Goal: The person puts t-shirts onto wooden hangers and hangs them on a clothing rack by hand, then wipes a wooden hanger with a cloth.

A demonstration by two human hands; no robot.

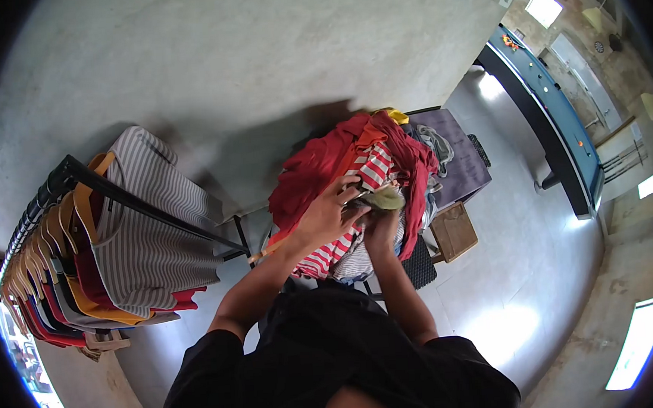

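A large heap of clothes lies in front of me, with red cloth over much of it and red-and-white striped fabric in the middle. My left hand is over the heap, its bent fingers apart beside an olive-green cloth. From below, my right hand grips that cloth; part of its fingers is hidden under the fabric. A pale wooden stick-like end, perhaps of a hanger, pokes out beneath my left forearm. Grey striped cloth hangs at the near side of the pile.
On the left stands a black clothes rack with several shirts on wooden hangers, a grey striped shirt nearest. Right of the heap are a dark purple-grey tabletop and a wooden box. A pool table is farther right.
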